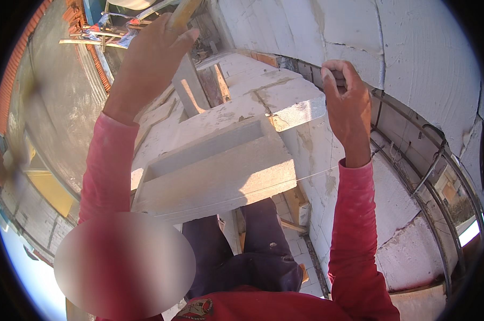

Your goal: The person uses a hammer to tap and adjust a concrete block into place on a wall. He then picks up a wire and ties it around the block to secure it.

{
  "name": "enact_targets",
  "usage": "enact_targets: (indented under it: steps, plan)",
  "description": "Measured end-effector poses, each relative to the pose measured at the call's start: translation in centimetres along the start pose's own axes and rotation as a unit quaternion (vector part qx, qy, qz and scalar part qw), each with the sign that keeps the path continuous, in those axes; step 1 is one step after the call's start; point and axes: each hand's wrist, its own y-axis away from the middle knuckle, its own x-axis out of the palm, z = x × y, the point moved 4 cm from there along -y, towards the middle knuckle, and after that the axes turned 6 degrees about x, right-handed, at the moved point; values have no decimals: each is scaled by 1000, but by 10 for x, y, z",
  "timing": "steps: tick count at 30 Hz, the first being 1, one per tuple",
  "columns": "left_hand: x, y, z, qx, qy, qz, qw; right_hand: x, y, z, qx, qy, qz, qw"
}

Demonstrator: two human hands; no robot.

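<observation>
Up at 11 o'clock, the person's left hand (155, 60) has its grip clamped on a yellowish handle-like piece (184, 13), its far end out of view. At 2 o'clock the right hand (347, 104) curls near a white wall (354, 32); I cannot tell whether that grip holds anything. Between the 2 forearms sits a pale, recessed block (215, 187).

bright sunlight, hard shadows, fisheye-bent edges
</observation>
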Motion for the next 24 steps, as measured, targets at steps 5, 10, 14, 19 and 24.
enact_targets:
  steps: [5,10,14,19,24]
  plan:
    - [-77,92,-69,-200,-5,4,980,97,-81,-66,-53,108,150,981]
    - [-103,226,-46,-282,50,-72,955,230,-119,-192,-101,209,293,927]
    - [-100,306,-19,-378,119,-87,914,272,-129,-235,-130,307,349,876]
    - [-88,364,7,-402,137,-135,895,319,-144,-286,-174,377,437,798]
    - [-81,402,23,-328,25,-126,936,365,-149,-322,-172,376,463,784]
